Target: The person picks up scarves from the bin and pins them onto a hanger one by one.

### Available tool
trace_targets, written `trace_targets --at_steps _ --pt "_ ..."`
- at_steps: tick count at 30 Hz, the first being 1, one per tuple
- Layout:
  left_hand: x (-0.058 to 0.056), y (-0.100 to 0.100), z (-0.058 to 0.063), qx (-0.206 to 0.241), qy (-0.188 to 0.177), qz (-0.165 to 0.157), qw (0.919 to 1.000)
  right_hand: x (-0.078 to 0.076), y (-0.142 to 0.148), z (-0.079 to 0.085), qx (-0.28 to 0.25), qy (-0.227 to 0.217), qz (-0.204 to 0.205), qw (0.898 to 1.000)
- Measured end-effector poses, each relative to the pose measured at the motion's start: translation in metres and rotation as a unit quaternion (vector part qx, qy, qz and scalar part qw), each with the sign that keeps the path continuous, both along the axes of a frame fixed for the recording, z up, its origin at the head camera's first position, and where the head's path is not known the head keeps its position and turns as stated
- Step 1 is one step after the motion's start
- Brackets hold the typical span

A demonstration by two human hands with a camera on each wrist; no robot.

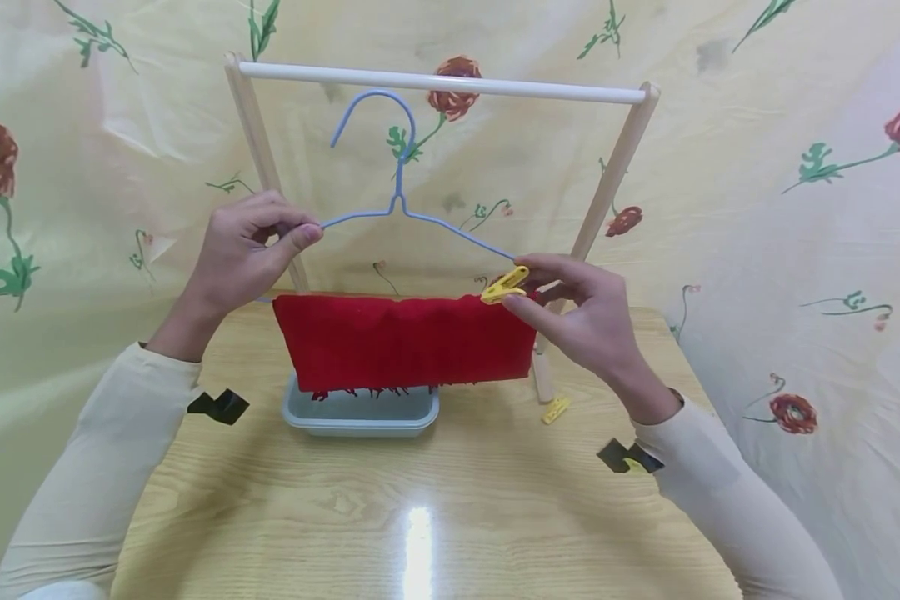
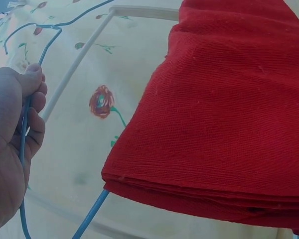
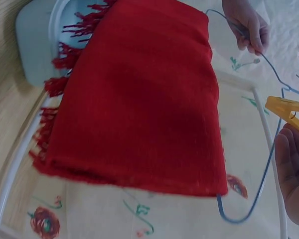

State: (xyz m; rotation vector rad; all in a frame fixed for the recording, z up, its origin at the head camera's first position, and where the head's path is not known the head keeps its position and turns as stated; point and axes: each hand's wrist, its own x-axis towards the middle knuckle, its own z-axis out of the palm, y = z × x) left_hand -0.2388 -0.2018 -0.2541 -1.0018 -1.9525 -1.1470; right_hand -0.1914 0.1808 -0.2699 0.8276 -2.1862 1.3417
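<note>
A folded red scarf (image 1: 412, 342) with a fringe hangs over the bottom bar of a blue wire hanger (image 1: 450, 227), held up in the air. My left hand (image 1: 247, 242) grips the hanger's left shoulder; the left wrist view shows the wire (image 2: 26, 124) running through the fingers. Between thumb and fingers my right hand (image 1: 588, 312) pinches a yellow clothespin (image 1: 504, 286) by the hanger's right shoulder. From the right wrist, the clothespin (image 3: 284, 110) appears apart from the scarf (image 3: 139, 99). Whether the right fingers touch the wire, I cannot tell.
Behind the hanger stands a wooden rack with a white crossbar (image 1: 442, 81). Below the scarf, a light blue plastic tub (image 1: 360, 427) sits on the wooden table (image 1: 330, 517). Another yellow clothespin (image 1: 556, 409) lies near the rack's right foot (image 1: 543, 379).
</note>
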Motion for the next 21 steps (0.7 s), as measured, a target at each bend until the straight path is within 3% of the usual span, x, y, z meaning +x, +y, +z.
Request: trace_targets --at_steps 21 --pt "0.000 0.006 0.002 0.011 -0.012 0.008 0.9998 -0.025 -0.086 0.009 0.003 -0.014 0.091 0.996"
